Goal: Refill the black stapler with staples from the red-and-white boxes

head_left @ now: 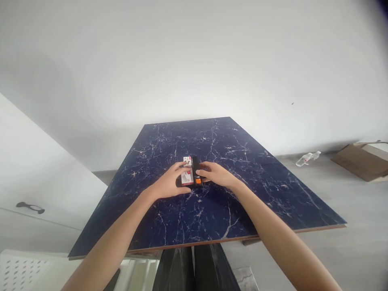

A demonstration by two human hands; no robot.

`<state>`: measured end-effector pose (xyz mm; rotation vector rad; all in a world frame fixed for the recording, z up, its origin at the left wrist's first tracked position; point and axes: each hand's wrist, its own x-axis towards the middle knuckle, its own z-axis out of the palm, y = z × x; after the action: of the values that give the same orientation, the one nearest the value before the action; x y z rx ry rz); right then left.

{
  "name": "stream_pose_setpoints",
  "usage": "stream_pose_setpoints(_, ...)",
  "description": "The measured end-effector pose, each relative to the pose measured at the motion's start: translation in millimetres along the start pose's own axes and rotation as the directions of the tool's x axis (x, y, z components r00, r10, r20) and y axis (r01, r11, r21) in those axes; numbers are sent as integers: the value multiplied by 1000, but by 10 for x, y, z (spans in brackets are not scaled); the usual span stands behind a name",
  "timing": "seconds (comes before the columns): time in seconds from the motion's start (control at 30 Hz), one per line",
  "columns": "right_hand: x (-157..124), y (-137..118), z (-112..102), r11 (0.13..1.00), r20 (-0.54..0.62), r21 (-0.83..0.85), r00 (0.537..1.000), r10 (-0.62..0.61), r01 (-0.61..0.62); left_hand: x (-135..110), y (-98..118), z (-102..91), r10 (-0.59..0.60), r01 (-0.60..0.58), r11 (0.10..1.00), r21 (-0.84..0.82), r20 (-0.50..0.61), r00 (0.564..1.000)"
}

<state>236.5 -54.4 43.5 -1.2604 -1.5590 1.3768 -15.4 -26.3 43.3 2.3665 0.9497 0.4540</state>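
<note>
Near the middle of the table, a small black box [197, 162] with an orange square on its near end lies between my hands. A white-and-red printed panel [187, 178] covers its left part; I cannot tell whether the two are one piece. My left hand [168, 182] grips the left side, fingers across the printed panel and thumb at the near edge. From the right, my right hand [217, 174] holds the black part, its thumb on top and the other fingers curled beside it, partly hidden.
The dark blue marble-patterned table [194, 137] reaches towards a white wall [194, 60]. On the floor to the right lie a clear plastic bottle [304, 159] and an open cardboard box [353, 161]. A white cabinet with a dark handle [30, 208] stands at the left.
</note>
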Motion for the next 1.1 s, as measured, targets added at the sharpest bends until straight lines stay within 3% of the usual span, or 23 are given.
stream_pose_setpoints(0.23, 32, 48, -21, 1000, -9, -1, 1000, 16, -16, 104, -109, 108, -14, 15, 1000, 16, -67, 998)
stream_pose_setpoints(0.4, 24, 36, -27, 1000, -10, -4, 1000, 11, -11, 35, -78, 76, -28, 30, 999, 11, -103, 994)
stream_pose_setpoints(0.5, 27, 40, -23, 1000, -15, -7, 1000, 12, -12, 29, 0, 97, -161, 139, 979, -149, -145, 976)
stream_pose_setpoints(0.57, 28, 39, -18, 1000, -27, -7, 999, 18, -19, 60, 41, 153, -335, 268, 912, -311, -186, 924)
stream_pose_setpoints(0.63, 27, 33, -13, 1000, -30, -1, 999, 26, -26, 100, 64, 222, -461, 347, 818, -460, -160, 873)
stream_pose_setpoints(0.7, 26, 27, -11, 1000, -26, 3, 999, 22, -22, 124, 73, 278, -485, 358, 769, -530, -118, 866)
stream_pose_setpoints(0.87, 21, 10, -3, 1000, -16, -19, 1000, -1, 1, 108, 68, 283, -449, 336, 791, -511, -111, 887)
stream_pose_setpoints(1.1, -26, -56, 16, 1000, -6, -19, 1000, -11, 11, 47, 204, 333, -407, 344, 893, -291, -196, 892)
